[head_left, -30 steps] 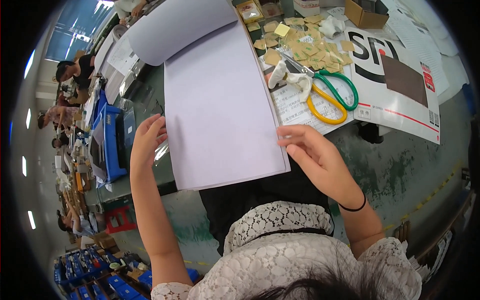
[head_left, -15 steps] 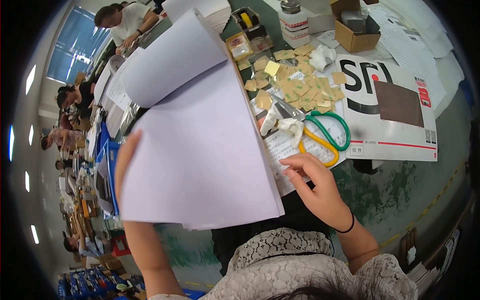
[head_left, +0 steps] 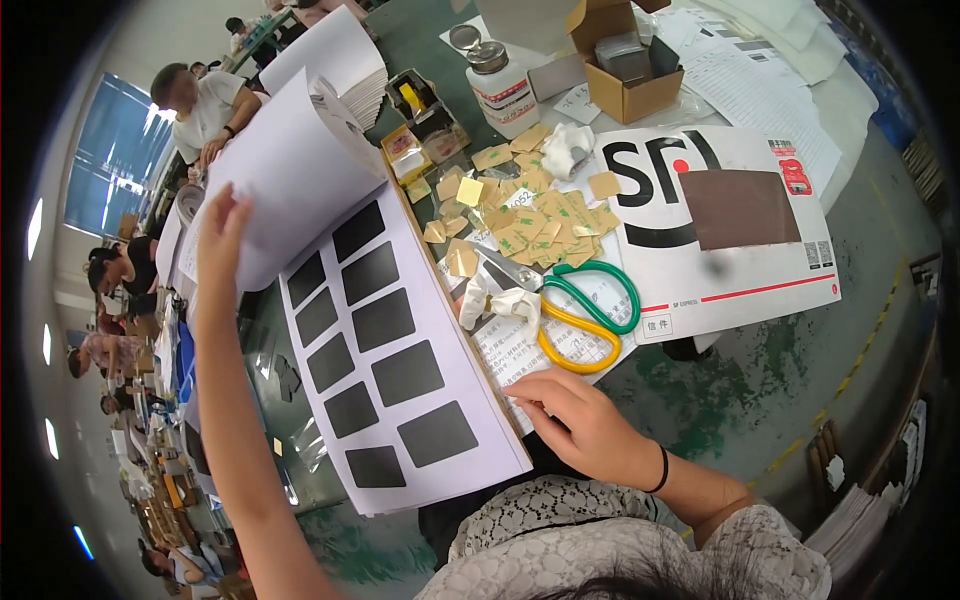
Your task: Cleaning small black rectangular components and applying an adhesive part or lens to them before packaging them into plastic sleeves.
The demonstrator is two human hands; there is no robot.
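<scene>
"At the near edge of the bench [head_left: 425, 45], what is to be found?"

"A stack of white sheets [head_left: 500, 455], by which that edge is overlapped. Ten dark rectangles [head_left: 383, 319] are set in two columns on the exposed page; the upper sheets [head_left: 285, 180] are raised in a curl toward the far left."

"And the hands?"

"The left hand [head_left: 222, 232] is held against or just beside the upper sheets, fingers loosely spread; it is blurred, so whether paper is pinched cannot be told. The right hand [head_left: 580, 415] is held narrow by the stack's right side, fingers half curled toward the thumb; whether anything is gripped cannot be told."

"What could go wrong?"

"If the upper sheets were let slip, the dark rectangles would be covered, and any loose ones might be dragged askew. If the stack were pushed rightward, the scissors [head_left: 549, 284] could be shoved along and the tan squares [head_left: 545, 220] scattered."

"Farther right?"

"A brown sheet [head_left: 742, 210] is laid on a white envelope [head_left: 740, 270]; were that envelope caught by the right hand, both could be pulled off the near edge."
</scene>
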